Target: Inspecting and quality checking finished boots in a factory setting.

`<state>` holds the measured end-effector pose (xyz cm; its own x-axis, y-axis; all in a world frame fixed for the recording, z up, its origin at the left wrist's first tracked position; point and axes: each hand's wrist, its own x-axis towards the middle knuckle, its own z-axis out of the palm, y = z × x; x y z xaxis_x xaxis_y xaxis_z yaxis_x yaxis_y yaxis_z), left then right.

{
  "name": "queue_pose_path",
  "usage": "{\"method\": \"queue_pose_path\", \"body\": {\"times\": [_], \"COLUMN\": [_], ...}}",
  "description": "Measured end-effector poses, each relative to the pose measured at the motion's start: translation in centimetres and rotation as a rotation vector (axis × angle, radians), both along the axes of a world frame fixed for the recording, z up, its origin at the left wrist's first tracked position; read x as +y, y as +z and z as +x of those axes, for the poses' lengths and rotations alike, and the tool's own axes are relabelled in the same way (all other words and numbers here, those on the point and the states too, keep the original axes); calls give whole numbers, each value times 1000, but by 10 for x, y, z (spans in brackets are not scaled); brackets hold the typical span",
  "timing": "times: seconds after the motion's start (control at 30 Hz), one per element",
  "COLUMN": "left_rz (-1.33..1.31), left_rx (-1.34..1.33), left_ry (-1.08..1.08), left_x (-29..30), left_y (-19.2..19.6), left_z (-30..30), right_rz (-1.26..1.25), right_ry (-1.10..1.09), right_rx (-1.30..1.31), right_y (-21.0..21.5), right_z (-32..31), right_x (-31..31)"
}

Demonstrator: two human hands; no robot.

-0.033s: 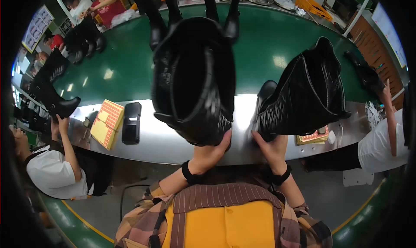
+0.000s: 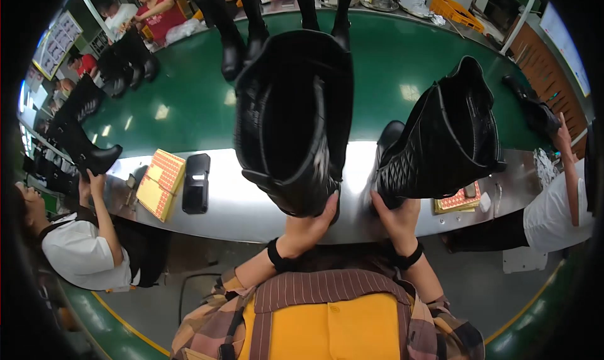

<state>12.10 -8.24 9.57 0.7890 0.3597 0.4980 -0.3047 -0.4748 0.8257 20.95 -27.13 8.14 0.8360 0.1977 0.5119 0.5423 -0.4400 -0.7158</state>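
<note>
My left hand (image 2: 309, 229) is closed around the lower back of a tall black boot (image 2: 340, 102), its open shaft facing up toward me. Most of the fingers are hidden behind it; the thumb shows at its right side. A second black boot (image 2: 412, 162), with a quilted heel panel, is held by my right hand (image 2: 397, 220), thumb along its left side and fingers out of sight beneath. This boot's rounded toe points away from me. The two boots stand side by side, apart, over the metal edge (image 2: 270, 229) of the workbench.
Left of the boots lie a black phone-like case (image 2: 195, 184) and a banded stack of yellow-and-orange sticker sheets (image 2: 157, 181). Another such stack (image 2: 456, 203) is at right. More boots (image 2: 233, 52) stand across the green surface (image 2: 189, 118). Co-workers (image 2: 82, 247) handle boots on both sides.
The left boot has shifted slightly to the right with my left hand. The right boot and my right hand keep nearly the same place.
</note>
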Motion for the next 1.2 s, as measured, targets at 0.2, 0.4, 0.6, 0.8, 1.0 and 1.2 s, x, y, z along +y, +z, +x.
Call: {"method": "queue_pose_path", "body": {"times": [0.2, 0.4, 0.6, 0.8, 1.0, 1.2], "left_rz": [-270, -317, 430, 884, 898, 436], "left_rx": [77, -11, -706, -41, -319, -605], "left_ry": [-125, -141, 304, 350, 142, 494], "left_x": [46, 43, 59, 25, 25, 39], "left_y": [7, 19, 119, 189, 197, 140], "left_z": [-5, -5, -12, -26, -34, 2], "right_rz": [-48, 154, 218, -120, -51, -16], "right_ry": [-98, 100, -36, 308, 392, 449], "right_rx": [130, 248, -491, -262, 337, 578], "right_y": [2, -9, 2, 4, -4, -35], "right_z": [38, 45, -4, -11, -5, -4], "right_x": [-58, -82, -60, 4, 31, 50]}}
